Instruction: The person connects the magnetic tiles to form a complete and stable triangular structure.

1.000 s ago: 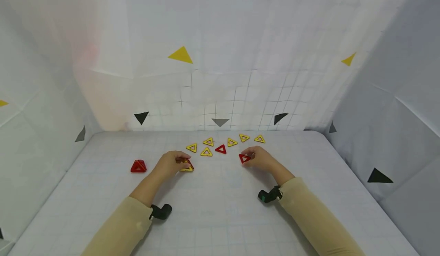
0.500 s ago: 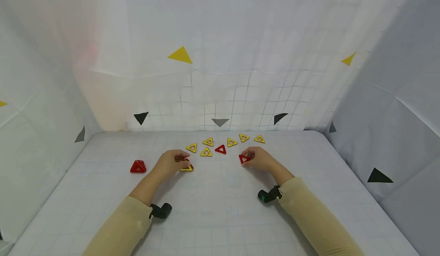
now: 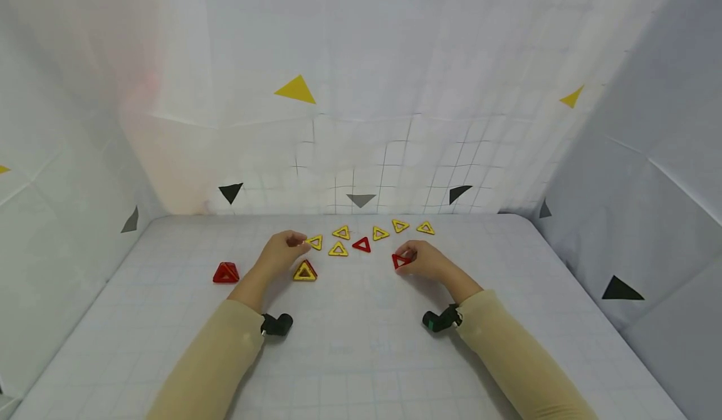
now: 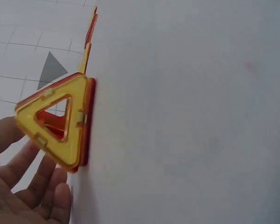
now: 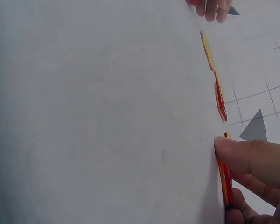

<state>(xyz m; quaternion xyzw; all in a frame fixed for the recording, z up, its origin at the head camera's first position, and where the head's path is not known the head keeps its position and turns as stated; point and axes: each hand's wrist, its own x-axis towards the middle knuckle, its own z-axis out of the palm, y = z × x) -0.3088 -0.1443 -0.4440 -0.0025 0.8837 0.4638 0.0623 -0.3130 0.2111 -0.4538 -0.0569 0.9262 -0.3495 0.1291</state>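
Head view: the left hand (image 3: 279, 251) has just let go of the yellow-and-red pyramid (image 3: 305, 277), leaving it standing unaided on the worktop (image 3: 361, 320) at the hand's 4 o'clock. Its fingertips now meet a yellow triangle tile (image 3: 318, 242) at 3 o'clock; whether that grip is closed, I cannot tell. A red pyramid (image 3: 226, 274) sits at 8 o'clock. The right hand (image 3: 424, 259), unmoved, pinches a red triangle tile (image 3: 395, 261); 1 loose red tile (image 3: 368, 244) lies at its 9 o'clock. Forearms enter from 7 and 5 o'clock.

Left wrist view: the pyramid, at 9 o'clock, hides the thumb's tip; other fingers are loosely bent.

Right wrist view: at 4 o'clock, thumb and fingers clamp the tile, seen edge-on.
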